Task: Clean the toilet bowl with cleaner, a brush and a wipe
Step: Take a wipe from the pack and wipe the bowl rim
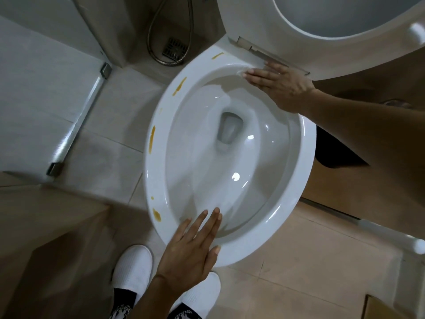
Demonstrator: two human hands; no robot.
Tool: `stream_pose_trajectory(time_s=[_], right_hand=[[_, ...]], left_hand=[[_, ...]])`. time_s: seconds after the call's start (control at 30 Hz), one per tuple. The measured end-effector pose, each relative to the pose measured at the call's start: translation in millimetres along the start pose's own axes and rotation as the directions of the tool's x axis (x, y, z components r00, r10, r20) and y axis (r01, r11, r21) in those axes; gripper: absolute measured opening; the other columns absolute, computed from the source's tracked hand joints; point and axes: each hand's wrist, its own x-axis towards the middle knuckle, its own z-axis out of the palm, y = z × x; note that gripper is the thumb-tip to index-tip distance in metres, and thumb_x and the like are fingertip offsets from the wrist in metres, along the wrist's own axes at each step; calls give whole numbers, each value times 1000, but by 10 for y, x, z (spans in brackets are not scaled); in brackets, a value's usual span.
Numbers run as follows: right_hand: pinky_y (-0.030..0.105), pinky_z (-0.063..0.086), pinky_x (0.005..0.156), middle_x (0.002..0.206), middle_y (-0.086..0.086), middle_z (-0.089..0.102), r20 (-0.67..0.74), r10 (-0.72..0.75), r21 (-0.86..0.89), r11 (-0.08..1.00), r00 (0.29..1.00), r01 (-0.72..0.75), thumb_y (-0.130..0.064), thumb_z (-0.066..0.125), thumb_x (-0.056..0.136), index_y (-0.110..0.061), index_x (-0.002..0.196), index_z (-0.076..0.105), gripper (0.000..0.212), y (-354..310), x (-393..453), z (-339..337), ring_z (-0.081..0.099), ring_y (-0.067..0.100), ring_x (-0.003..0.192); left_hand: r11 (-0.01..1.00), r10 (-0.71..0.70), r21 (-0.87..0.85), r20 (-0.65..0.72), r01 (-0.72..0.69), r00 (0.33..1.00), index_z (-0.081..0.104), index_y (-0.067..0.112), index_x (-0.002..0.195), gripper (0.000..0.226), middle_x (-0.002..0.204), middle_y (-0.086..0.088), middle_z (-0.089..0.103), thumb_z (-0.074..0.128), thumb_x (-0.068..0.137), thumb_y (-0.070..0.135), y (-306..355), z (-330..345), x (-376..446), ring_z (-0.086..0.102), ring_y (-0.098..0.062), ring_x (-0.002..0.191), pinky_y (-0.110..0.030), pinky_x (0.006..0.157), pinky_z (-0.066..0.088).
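Observation:
A white toilet bowl (299, 157) fills the middle of the head view, seat and lid (264, 24) raised at the top right. Several yellow-brown stains (152, 139) mark the rim's left side. My right hand (278, 84) lies flat with straight fingers on the rim's far edge near the hinge, pressing a thin white wipe (241, 72) whose edge shows at the fingertips. My left hand (190, 247) rests open on the rim's near edge, fingers straight and reaching over the inner lip. No brush or cleaner bottle shows.
A metal shower hose (170, 42) and floor drain (174, 48) lie beyond the bowl at top centre. A glass shower door (76, 120) with metal brackets stands at the left. My white slippers (133, 265) are on the beige tiles below the bowl.

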Motion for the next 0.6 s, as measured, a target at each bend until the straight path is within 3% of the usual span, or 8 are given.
stream_pose_trajectory(time_s=[0.1,0.17,0.37,0.43,0.5,0.6], right_hand=[[40,-12,117,152,8,-30,-12,54,-4,999,998,-54,-24,16,95,-5,146,-21,67,-59,-112,23,-19,18,145],[41,-10,119,151,10,-32,52,100,34,994,994,-102,-28,19,96,-5,146,-23,69,-121,-287,38,-21,20,145],[41,-25,110,154,6,-23,278,154,264,937,948,-230,-32,19,100,-8,152,-6,62,-443,-863,96,-14,18,147],[40,-17,115,161,7,-6,293,143,346,906,946,-244,-31,21,101,-8,153,5,59,-607,-1006,67,-5,18,149],[42,-3,118,159,11,20,238,180,460,844,955,-274,-28,21,98,-5,149,29,56,-799,-1128,35,15,20,148],[50,28,112,130,18,59,177,277,610,722,945,-326,-30,23,86,2,118,65,62,-1127,-1289,1,53,28,126]], left_hand=[[1000,-8,-6,-19,8,1000,30,12,148,63,157,1,23,38,92,38,-3,2,-5,30,-17,139,-37,109,25],[1000,0,14,-27,0,1000,32,11,147,62,156,-1,26,37,92,38,2,-1,6,31,-17,138,-38,109,26],[999,3,42,-47,-1,999,35,10,146,58,153,-1,31,32,94,38,12,-20,17,33,-18,137,-37,108,24],[998,6,58,-35,-4,999,36,10,146,58,153,-2,31,28,96,39,16,-28,16,34,-19,136,-36,108,22],[998,7,67,-30,-5,1000,36,10,146,58,153,-2,32,32,95,39,16,-27,15,36,-20,137,-37,107,25],[997,-1,78,-29,3,1000,32,11,147,59,155,-2,29,32,96,39,17,-23,4,35,-20,139,-38,107,27]])
